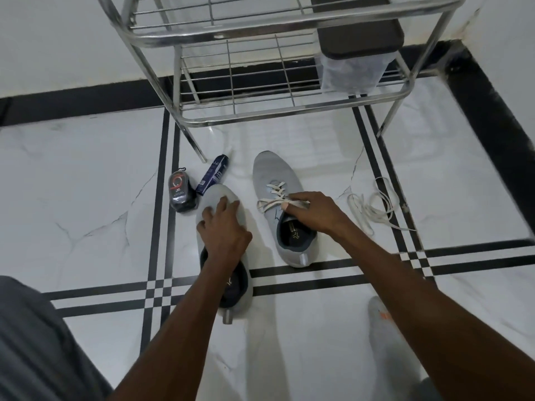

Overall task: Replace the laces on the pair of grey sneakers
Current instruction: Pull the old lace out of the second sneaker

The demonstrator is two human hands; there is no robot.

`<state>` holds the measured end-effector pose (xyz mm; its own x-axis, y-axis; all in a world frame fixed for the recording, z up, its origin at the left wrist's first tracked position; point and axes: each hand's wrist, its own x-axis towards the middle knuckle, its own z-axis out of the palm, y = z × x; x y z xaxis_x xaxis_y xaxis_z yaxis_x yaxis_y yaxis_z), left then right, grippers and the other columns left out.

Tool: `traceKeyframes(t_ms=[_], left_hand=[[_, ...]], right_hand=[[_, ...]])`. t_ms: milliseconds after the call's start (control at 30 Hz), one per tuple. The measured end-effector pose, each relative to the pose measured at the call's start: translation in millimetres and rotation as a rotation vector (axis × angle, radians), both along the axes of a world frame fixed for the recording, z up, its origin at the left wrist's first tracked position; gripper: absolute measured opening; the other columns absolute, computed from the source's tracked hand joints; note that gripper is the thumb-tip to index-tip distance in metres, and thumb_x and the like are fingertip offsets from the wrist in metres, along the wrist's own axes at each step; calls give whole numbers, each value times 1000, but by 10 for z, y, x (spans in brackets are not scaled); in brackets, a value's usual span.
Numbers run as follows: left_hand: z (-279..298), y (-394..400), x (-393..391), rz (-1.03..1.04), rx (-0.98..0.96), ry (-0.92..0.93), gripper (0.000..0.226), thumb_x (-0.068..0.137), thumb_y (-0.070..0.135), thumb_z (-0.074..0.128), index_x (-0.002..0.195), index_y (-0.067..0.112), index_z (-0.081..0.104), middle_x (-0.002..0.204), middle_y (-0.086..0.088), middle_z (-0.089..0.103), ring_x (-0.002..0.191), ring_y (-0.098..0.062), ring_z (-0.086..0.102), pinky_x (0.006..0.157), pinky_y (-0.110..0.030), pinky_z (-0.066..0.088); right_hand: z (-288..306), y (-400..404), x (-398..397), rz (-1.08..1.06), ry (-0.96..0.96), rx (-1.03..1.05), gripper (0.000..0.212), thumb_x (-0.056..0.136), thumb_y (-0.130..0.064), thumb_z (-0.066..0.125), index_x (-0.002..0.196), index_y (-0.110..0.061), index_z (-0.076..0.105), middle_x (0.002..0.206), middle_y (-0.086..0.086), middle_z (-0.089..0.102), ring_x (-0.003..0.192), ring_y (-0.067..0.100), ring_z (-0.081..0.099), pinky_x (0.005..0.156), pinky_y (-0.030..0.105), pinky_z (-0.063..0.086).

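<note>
The right hand (pixel 314 211) pinches the white lace (pixel 275 198) on the right grey sneaker (pixel 282 209). The left hand (pixel 224 231) rests, fingers spread, on the left sneaker (pixel 215 198) (no lace shows). Both stand on the floor (pixel 86 198). A loose lace (pixel 373 206) lies nearby.

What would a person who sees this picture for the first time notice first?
First come the two hands in the middle of the floor: the left hand rests on the left grey sneaker, and the right hand pinches the white lace of the right grey sneaker. Next, a loose white lace lies tangled on the tiles to the right. Behind them stands a shiny metal rack.
</note>
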<state>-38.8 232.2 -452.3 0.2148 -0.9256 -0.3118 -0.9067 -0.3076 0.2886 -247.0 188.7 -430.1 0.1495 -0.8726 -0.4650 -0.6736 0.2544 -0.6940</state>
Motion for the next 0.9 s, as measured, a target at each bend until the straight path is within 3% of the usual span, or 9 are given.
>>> traceKeyframes(t_ms=[100, 167, 267, 367, 567, 833, 900], left_hand=[[13, -48, 47, -7, -135, 17, 70, 78, 7, 66, 146, 18, 51, 153, -3, 47, 144, -41, 31, 114, -54, 29], [29, -134, 20, -38, -278, 160, 55, 82, 2, 62, 136, 14, 61, 139, -6, 61, 133, -36, 47, 111, -47, 37], [65, -277, -146, -108, -361, 365, 29, 92, 7, 61, 118, 14, 71, 118, -6, 72, 114, -30, 61, 101, -44, 46], [60, -363, -291, -168, -260, 446, 16, 92, 18, 66, 104, 19, 76, 110, -2, 75, 105, -25, 68, 93, -45, 53], [51, -423, -306, -114, -157, 441, 3, 90, 22, 75, 88, 20, 72, 94, 1, 75, 94, -21, 69, 89, -44, 55], [64, -434, -332, -110, -199, 454, 6, 94, 13, 69, 90, 8, 70, 88, -3, 73, 86, -22, 68, 76, -28, 50], [50, -423, -332, -112, -207, 460, 6, 93, 13, 70, 89, 9, 70, 88, -2, 74, 86, -22, 68, 79, -32, 53]], right_hand=[[0, -2, -24, -21, -5, 43, 63, 88, -56, 69, 141, -23, 57, 150, 1, 51, 135, 22, 50, 106, 31, 41], [38, -47, -94, -29, 23, 4, 61, 83, -54, 75, 133, -21, 62, 141, 3, 56, 125, 22, 56, 96, 30, 45], [127, -112, -167, 32, 85, -135, 31, 80, -39, 82, 102, -20, 73, 110, 1, 68, 98, 16, 64, 77, 26, 44], [177, -124, -146, 86, 57, -121, 12, 81, -28, 82, 85, -19, 76, 89, -5, 73, 82, 9, 66, 66, 21, 46], [87, -102, -60, 74, 76, -83, 14, 80, -25, 84, 86, -16, 76, 87, -3, 74, 78, 11, 67, 64, 21, 48], [79, -111, -93, 37, 35, -22, 15, 78, -20, 86, 90, -16, 77, 88, -2, 73, 71, 6, 63, 57, 16, 41], [72, -98, -95, 28, 26, -31, 16, 78, -18, 86, 92, -14, 77, 87, -1, 73, 72, 7, 64, 57, 16, 41]])
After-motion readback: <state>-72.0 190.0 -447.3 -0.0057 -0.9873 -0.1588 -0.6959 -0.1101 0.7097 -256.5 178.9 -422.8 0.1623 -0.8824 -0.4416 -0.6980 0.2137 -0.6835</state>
